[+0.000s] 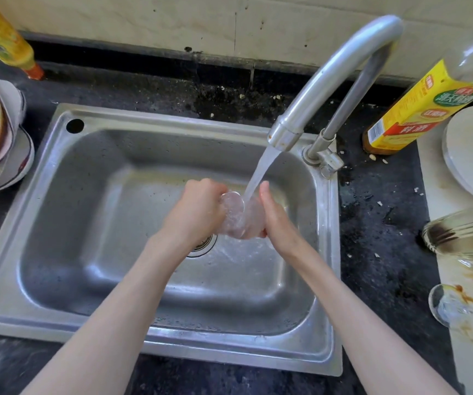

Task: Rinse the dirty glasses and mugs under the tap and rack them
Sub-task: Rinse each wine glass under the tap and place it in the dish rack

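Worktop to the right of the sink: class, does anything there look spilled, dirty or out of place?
Yes. Pale crumbs are scattered over the dark worktop beside the sink. On the pale board at the right edge, a glass lies on its side with brown residue inside, and brown smears stain the board.

both hands [198, 206] hold a clear glass [236, 216] under the running tap [323, 81]

**Glass under the running tap**

A clear drinking glass [233, 213] lies tilted on its side above the steel sink's [92, 212] drain, water from the curved chrome tap [326, 78] striking it. On the surface to the right, two more clear glasses wait: a ribbed one with brown residue [463, 232], tipped over, and a stained one [454, 305] nearer.
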### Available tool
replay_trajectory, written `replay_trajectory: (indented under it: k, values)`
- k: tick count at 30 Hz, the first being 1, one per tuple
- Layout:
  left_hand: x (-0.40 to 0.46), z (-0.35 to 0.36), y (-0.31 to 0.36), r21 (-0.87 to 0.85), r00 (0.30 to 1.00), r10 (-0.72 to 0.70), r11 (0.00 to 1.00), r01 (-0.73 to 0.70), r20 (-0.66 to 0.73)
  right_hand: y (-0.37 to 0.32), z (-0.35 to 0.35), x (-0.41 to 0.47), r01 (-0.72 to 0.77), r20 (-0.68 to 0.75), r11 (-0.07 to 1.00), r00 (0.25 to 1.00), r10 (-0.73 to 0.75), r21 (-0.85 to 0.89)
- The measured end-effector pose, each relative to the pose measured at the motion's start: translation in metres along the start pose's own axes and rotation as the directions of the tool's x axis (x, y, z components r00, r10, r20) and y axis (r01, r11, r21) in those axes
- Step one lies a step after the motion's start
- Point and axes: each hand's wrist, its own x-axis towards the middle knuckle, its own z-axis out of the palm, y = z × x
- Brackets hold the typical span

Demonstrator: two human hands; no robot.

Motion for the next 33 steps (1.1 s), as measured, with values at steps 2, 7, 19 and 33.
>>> replay_trajectory:
  k: [2,7,19,33]
  values:
    - [-0.004,0.003,-0.003,-0.17,0.996,-0.08,0.982,0.085,0.034,0.002,0.0,-0.003,0.082,-0.06,0.995,0.995,-0.085,-0.051]
    - [-0.001,0.008,-0.003,-0.125,0.987,-0.014,0.992,0.034,0.159,0.003,0.002,0.002,0.113,-0.206,0.966,0.965,-0.162,-0.231]
    - [-0.01,0.013,-0.009,-0.2,0.993,-0.106,0.973,0.116,0.061,0.008,0.0,-0.004,0.214,-0.025,0.944,0.973,-0.227,-0.253]
    - [-0.017,0.025,-0.015,-0.094,0.911,0.348,0.922,-0.375,-0.223,0.012,-0.004,0.007,-0.22,0.006,0.957,0.975,0.223,0.188]
